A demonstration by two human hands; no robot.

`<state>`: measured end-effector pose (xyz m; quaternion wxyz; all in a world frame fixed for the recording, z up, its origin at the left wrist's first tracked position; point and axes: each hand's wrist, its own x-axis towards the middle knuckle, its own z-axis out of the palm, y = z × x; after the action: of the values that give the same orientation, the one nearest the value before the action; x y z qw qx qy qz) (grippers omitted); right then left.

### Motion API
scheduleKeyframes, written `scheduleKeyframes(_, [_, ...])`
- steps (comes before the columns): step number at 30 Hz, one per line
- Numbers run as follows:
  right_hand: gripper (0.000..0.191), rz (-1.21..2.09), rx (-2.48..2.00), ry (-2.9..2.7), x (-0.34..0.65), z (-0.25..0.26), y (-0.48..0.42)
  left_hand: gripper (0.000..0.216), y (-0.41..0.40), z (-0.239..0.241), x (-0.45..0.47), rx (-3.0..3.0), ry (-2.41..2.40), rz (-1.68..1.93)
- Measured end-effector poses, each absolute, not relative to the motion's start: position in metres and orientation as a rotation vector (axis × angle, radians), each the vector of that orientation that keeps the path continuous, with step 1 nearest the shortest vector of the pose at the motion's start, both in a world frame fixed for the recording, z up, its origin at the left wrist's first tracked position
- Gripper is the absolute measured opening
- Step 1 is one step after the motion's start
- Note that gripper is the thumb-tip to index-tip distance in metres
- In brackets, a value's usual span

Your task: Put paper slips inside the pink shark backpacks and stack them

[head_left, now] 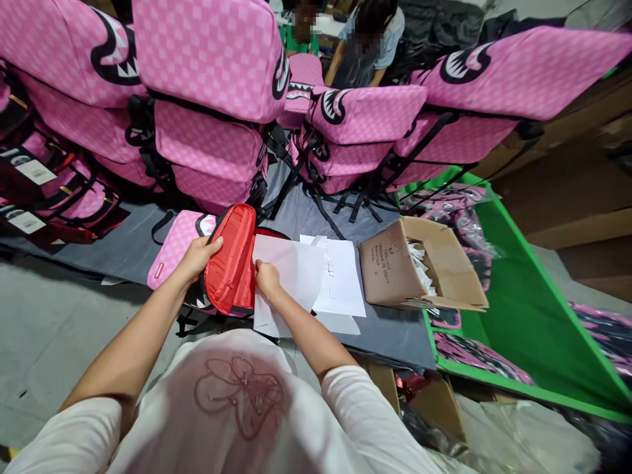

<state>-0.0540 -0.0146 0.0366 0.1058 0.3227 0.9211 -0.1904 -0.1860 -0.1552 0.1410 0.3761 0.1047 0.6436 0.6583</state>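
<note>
My left hand (198, 255) grips the raised flap of an opened small bag (230, 260) with a bright red lining, thumb on the inside of the flap. My right hand (267, 280) is closed at the left edge of a thin white sheet (291, 253), right beside the bag's opening. Its fingertips are partly hidden. Left of the opened bag, and partly behind it, lies a pink checkered bag (178, 243) with a shark-mouth print. More white paper (345, 283) with small slips on it lies to the right of my right hand.
An open cardboard box (382, 266) holding white slips stands on the grey-covered table (395, 336). Large pink backpacks (207, 59) line the back. At right is a green bin (523, 316) with plastic-wrapped pink pieces. Two people (370, 39) are across the table.
</note>
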Motion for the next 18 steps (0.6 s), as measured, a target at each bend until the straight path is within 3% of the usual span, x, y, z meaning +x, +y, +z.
scheduleKeyframes(4, [0.044, -0.648, 0.912, 2.775, -0.052, 0.029, -0.01, 0.067, -0.159, 0.137, -0.195, 0.28, 1.596, 1.685])
scheduleKeyframes(7, [0.048, -0.483, 0.971, 2.902, -0.05, 0.022, -0.007, 0.067, -0.16, 0.134, -0.201, 0.287, 1.571, 1.685])
scheduleKeyframes(18, [0.08, -0.053, 0.48, 2.772, -0.029, -0.036, 0.021, 0.066, -0.166, 0.128, -0.214, 0.265, 1.527, 1.669])
